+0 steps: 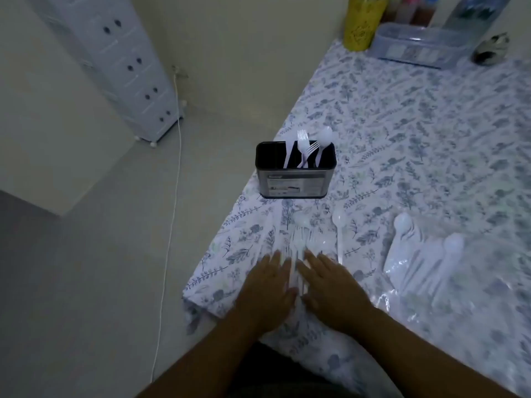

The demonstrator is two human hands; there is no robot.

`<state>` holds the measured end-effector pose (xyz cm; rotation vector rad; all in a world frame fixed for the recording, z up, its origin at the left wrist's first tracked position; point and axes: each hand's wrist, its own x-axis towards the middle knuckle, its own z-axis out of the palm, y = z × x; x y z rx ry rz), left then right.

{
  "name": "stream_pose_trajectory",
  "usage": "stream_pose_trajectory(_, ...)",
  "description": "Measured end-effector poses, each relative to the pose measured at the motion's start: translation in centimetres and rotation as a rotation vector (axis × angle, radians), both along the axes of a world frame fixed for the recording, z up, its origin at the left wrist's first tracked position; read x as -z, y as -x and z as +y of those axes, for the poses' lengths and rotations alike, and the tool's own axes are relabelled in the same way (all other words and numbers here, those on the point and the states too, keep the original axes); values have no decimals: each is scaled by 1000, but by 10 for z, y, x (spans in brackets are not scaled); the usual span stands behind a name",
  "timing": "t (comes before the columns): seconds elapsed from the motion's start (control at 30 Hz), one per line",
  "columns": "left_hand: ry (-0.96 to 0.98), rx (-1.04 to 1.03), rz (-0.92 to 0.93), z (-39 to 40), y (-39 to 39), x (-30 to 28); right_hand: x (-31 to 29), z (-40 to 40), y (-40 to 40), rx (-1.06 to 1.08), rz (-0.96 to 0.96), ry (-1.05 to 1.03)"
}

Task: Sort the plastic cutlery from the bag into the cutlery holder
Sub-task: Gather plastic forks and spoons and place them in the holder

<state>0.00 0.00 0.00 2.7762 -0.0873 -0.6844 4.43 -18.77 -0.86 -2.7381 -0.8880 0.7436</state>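
A black and steel cutlery holder (296, 179) stands near the table's left edge, with white plastic forks and a spoon upright in its right side. In front of it lies a loose pile of white plastic cutlery (298, 254). My left hand (267, 294) and my right hand (330, 288) lie flat on either side of that pile, fingers straight, pressing its pieces together. A single white spoon (339, 234) lies just right of the pile. The clear plastic bag (425, 271) with more spoons lies to the right.
The table wears a floral cloth (416, 139); its left edge drops to the floor. At the far end stand a yellow container (362, 21), a clear plastic box (416, 47) and bottles. A white drawer unit (123, 67) and a cable are on the floor at left.
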Motion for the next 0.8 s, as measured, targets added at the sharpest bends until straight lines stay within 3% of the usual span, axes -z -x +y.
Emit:
stream_pose_trajectory(0.23,97,-82,-83,10,5,19,0,-26,6,299,-163,-147)
stream_pose_trajectory(0.37,152,-115,-210,1,5,17,1,-20,14,128,-97,-131)
stream_pose_trajectory(0.5,238,-169,-285,0,-7,14,-4,-21,11,410,-25,-133)
stream_pose_trajectory(0.7,379,-362,-318,8,-17,5,-16,-24,10,460,-22,-204)
stream_pose_trajectory(0.8,348,-412,-237,13,-19,5,-16,-18,13,497,9,-291)
